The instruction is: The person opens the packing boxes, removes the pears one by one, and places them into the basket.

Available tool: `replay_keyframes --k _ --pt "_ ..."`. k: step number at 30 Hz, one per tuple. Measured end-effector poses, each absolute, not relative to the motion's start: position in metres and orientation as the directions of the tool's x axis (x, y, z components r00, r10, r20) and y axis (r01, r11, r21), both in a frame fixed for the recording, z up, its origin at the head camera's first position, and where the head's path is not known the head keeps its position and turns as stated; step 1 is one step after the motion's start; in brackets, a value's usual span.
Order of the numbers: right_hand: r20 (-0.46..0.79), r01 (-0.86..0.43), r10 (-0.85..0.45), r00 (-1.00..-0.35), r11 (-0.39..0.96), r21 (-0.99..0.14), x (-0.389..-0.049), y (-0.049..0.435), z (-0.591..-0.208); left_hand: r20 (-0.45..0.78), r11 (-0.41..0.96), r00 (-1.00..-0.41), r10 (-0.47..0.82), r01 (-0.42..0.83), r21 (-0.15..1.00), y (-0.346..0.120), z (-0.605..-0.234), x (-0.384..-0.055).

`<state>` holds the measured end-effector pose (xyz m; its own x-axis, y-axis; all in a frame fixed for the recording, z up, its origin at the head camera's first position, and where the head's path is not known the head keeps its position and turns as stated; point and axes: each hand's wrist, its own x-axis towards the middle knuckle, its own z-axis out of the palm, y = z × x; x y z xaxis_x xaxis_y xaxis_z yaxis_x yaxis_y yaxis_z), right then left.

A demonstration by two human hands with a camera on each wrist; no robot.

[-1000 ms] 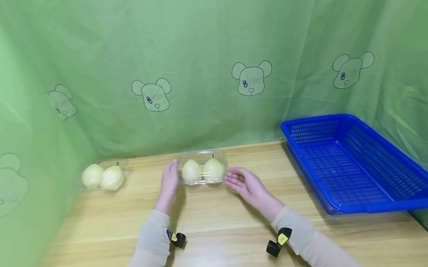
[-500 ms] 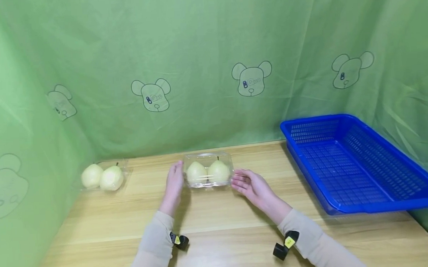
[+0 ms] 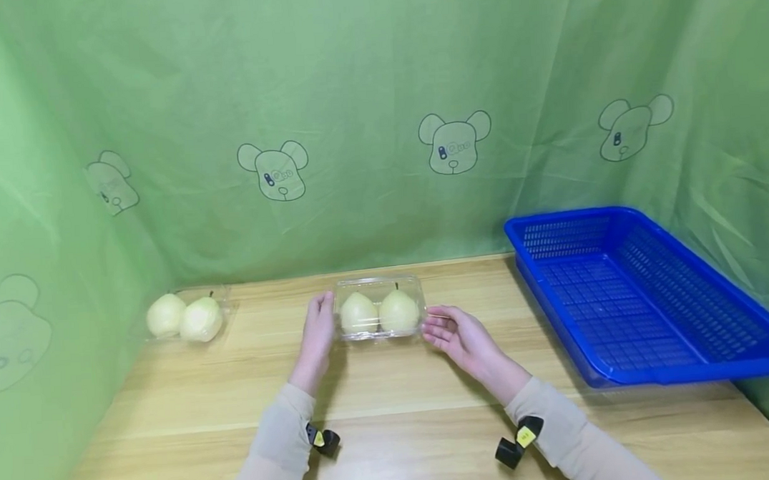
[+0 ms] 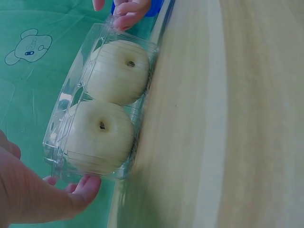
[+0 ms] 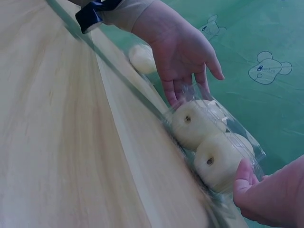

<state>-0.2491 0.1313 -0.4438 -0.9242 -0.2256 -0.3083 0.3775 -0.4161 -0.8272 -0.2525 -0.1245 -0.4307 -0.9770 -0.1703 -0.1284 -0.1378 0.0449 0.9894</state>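
Observation:
Two pale yellow pears (image 3: 398,312) lie side by side in a clear plastic clamshell box (image 3: 378,283), with its lid over them. My left hand (image 3: 316,334) holds the left end of this box. At its right end my right hand (image 3: 462,339) grips with bent fingers. The left wrist view shows fingertips (image 4: 89,186) at the box's near end, and the right hand (image 4: 127,12) at the far end. In the right wrist view the left hand (image 5: 183,52) reaches down onto the box's end. Whether the box touches the table cannot be told.
Another clear box with two pears (image 3: 201,319) sits at the table's far left. A blue plastic basket (image 3: 575,325) with perforated sides stands at the right. Green cloth (image 3: 370,212) printed with bear heads hangs behind the wooden table (image 3: 391,390).
Both hands and the clamshell box of pears have shifted a little to the right and slightly nearer to me. The other pears and the basket stay put.

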Motion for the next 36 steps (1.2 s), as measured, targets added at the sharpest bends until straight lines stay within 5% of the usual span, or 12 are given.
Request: replay_keyframes --k 8,23,36 --pt "-0.284 0.341 -0.211 -0.935 -0.331 -0.880 -0.255 0.140 -0.446 -0.082 0.084 -0.979 -0.187 -0.099 0.992 -0.128 -0.428 -0.247" --pt "-0.188 0.197 -0.087 -0.978 -0.117 -0.973 -0.278 0.139 -0.424 0.217 0.059 -0.943 -0.251 0.209 0.976 -0.104 -0.403 -0.214" --pt "-0.133 0.120 -0.085 -0.987 0.144 -0.982 -0.296 0.121 -0.421 0.039 -0.083 -0.999 0.037 0.035 0.996 -0.068 -0.426 -0.205"
